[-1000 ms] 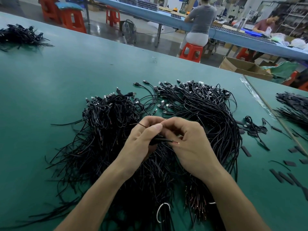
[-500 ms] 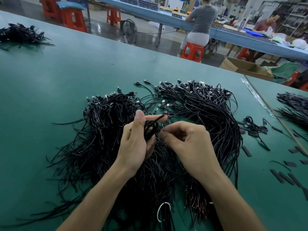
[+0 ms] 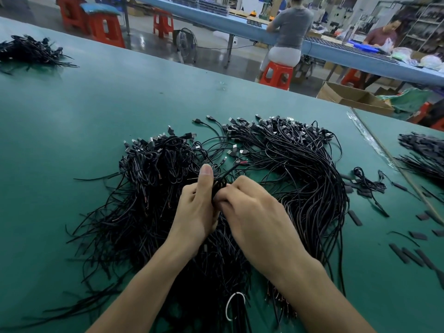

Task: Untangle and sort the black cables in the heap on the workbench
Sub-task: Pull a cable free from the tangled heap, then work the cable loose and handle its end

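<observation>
Gripping one looped cable (image 3: 219, 186) between them, both hands were together above the middle of the heap (image 3: 149, 193) of black cables, which lay on the green table (image 3: 96, 111) directly in front of the person. The left hand (image 3: 195, 210) had its fingers curled around the loop, and its thumb (image 3: 206, 175) stood straight up beside it. The right hand (image 3: 257, 212) touched the left one; its fingers were bent inward and pinched the same looped cable from the right side, though the fingertips were hidden behind the knuckles. One end of this cable stuck out up and to the right from between the hands. The heap spread in two thick lobes, one to the left of the hands and one curving around on the right, with the plugs (image 3: 283, 127) gathered at the far edge and the loose thin ends pointing toward the person. A white ring (image 3: 234, 306) lay on the near part of the heap, between the forearms. A smaller pile of cables (image 3: 28, 50) was well apart at the far left of the table, and another pile (image 3: 422, 152) was at the right edge. Short black pieces (image 3: 406, 254) were scattered on the table to the right of the heap. Beyond the table, a person in a grey shirt (image 3: 290, 27) sat on a red stool (image 3: 276, 74), near a cardboard box (image 3: 353, 97).
</observation>
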{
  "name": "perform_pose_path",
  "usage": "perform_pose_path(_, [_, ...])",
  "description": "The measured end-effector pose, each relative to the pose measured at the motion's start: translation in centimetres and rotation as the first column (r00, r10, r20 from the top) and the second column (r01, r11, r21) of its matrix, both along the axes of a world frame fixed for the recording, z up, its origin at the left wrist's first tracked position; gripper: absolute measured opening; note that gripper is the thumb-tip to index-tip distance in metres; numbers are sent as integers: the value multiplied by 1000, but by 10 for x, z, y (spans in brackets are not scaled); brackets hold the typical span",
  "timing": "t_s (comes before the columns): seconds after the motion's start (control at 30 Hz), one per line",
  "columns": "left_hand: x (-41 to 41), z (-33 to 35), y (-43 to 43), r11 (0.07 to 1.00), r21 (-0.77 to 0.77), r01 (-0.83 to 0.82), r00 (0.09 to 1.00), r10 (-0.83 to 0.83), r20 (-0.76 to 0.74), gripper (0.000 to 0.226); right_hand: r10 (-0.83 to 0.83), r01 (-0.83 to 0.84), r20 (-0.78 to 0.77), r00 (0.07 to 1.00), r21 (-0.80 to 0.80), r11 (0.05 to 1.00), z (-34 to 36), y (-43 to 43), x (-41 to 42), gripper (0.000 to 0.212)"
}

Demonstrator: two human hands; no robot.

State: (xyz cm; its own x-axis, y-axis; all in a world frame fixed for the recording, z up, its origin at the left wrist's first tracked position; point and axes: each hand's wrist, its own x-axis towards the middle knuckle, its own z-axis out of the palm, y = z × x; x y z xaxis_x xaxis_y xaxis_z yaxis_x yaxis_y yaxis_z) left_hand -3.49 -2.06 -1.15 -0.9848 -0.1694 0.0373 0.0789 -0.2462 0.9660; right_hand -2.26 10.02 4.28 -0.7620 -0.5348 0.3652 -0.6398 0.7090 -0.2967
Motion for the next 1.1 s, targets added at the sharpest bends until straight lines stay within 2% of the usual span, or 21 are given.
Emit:
perform_pose_path(0.07, [0,1,-1,1000,23,18,997,-20,75,70,56,-46,-94,994,106,993,0,1,1,10])
perform_pose_path(0.13, [1,5,-3,991,71,111,966,-124,228,66,130,-104,-176,976,149,983,1,6,-2,9])
perform_pose_path(0.2, [2,9,-8,964,136,229,878,-265,399,66,186,-157,-206,961,148,976,4,11,-5,6])
perform_pose_path(0.27, [4,11,-10,932,184,311,800,-361,479,64,229,-209,-170,958,127,970,8,13,-7,2])
perform_pose_path(0.37, [4,6,-11,889,230,396,756,-457,469,73,249,-242,-75,966,93,966,11,14,-11,5])
perform_pose_path(0.5, [6,6,-12,784,318,533,699,-620,356,85,225,-226,26,974,82,971,13,19,-18,7])
perform_pose_path(0.57, [7,8,-15,742,271,614,676,-671,305,73,229,-235,104,968,50,971,13,24,-21,9])
perform_pose_path(0.67, [10,11,-20,687,100,720,652,-718,243,29,250,-249,204,947,-28,968,12,28,-24,9])
perform_pose_path(0.7, [11,12,-20,672,62,738,643,-728,238,24,248,-244,222,943,-47,969,12,28,-25,7])
perform_pose_path(0.8, [14,13,-17,681,-23,732,653,-693,305,30,212,-204,250,945,-58,977,11,30,-26,11])
perform_pose_path(0.9, [15,13,-12,710,-36,704,677,-654,336,27,190,-189,275,943,-32,981,10,31,-27,13])
perform_pose_path(1.1, [15,13,-12,686,-74,724,666,-665,339,32,207,-209,164,964,-2,978,8,31,-20,4])
